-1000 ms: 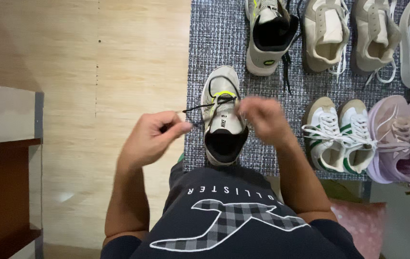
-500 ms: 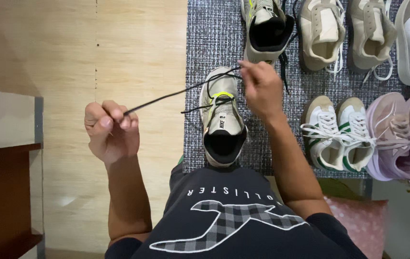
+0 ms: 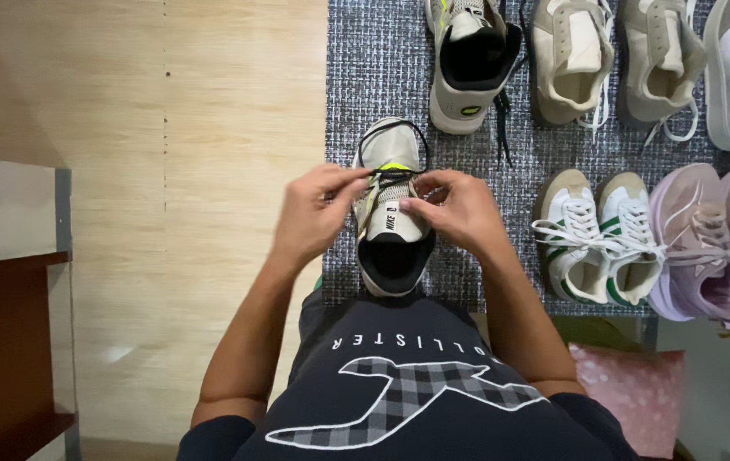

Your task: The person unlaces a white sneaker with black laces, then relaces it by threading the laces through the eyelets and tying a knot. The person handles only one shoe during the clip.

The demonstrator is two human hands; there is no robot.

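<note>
We find both hands closed down over the top of one sneaker (image 3: pixel 392 213), grey/beige w/ a yellow-green accent and black collar, toe pointing away from the person. Left hand (image 3: pixel 314 213): fingers curled, thumb and forefinger pressed together, pinching the black lace (image 3: pixel 391 179) at the shoe's left side. Right hand (image 3: pixel 459 209): likewise not spread, fingertips pinched on the same lace from the right; thumb lies close on the tongue. The two hands nearly meet over the lace area, approx. mid-shoe. Lace loop also visible arcing round the toe end. Whether a knot is formed, we cannot tell; fingers cover it.

Sneaker sits on a grey woven mat (image 3: pixel 365 77), near its left edge, directly in front of the person's torso, heel toward them. Matching sneaker (image 3: pixel 472 60) lies further up the mat. To the right: beige pair (image 3: pixel 613 60), white/green pair (image 3: pixel 604 235), lilac pair (image 3: pixel 715 239). Wood-pattern floor (image 3: pixel 194 171) left of the mat.
</note>
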